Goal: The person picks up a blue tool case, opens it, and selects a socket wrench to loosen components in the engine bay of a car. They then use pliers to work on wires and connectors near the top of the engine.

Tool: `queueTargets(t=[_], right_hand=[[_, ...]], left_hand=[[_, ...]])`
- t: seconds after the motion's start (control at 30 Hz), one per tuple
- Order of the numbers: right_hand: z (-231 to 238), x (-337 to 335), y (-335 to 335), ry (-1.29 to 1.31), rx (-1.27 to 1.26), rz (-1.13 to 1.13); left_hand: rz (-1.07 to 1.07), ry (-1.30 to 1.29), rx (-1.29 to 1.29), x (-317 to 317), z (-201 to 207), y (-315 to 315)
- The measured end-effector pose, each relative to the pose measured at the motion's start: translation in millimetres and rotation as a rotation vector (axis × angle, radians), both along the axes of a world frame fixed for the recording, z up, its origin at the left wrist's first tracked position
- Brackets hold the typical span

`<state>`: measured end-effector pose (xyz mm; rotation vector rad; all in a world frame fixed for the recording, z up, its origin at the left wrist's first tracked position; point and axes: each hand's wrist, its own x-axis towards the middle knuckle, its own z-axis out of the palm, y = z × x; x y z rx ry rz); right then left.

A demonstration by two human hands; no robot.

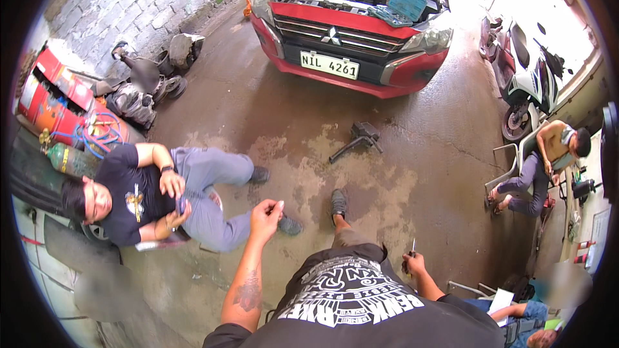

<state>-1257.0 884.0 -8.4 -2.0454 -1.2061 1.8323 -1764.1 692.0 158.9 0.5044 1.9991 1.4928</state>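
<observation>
My left hand (265, 220) is raised in front of me, its fingers curled in toward the thumb. Whatever it may hold is too small to make out. Lower down at my right side, my right hand (415, 263) is closed around what looks like a screwdriver (413, 245), its thin metal shaft pointing up and away. Neither hand touches anything else. On the floor ahead lies a dark boxy part with a tube (365, 136), out of reach of both hands. Beyond it stands a red car (345, 84) with its engine bay uncovered.
A blue tool case (407, 4) lies open over the engine bay. At left sits a person (145, 196) holding a phone, near red drums (61, 100) and a green gas cylinder (68, 160). Motorcycles (525, 90) and another seated person (548, 161) are at right. The concrete floor looks wet.
</observation>
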Motion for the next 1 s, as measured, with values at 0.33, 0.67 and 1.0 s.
queueTargets(t=[0.33, 0.67, 1.0], right_hand=[[197, -456, 275, 0.581, 0.149, 0.758], [236, -847, 386, 0.673, 0.587, 1.142], [258, -1028, 545, 0.351, 0.925, 0.938]], left_hand=[[-0.209, -0.258, 0.306, -147, 89, 281], [0.036, -0.616, 0.689, -486, 98, 406], [-0.605, 0.087, 0.013, -739, 123, 596]])
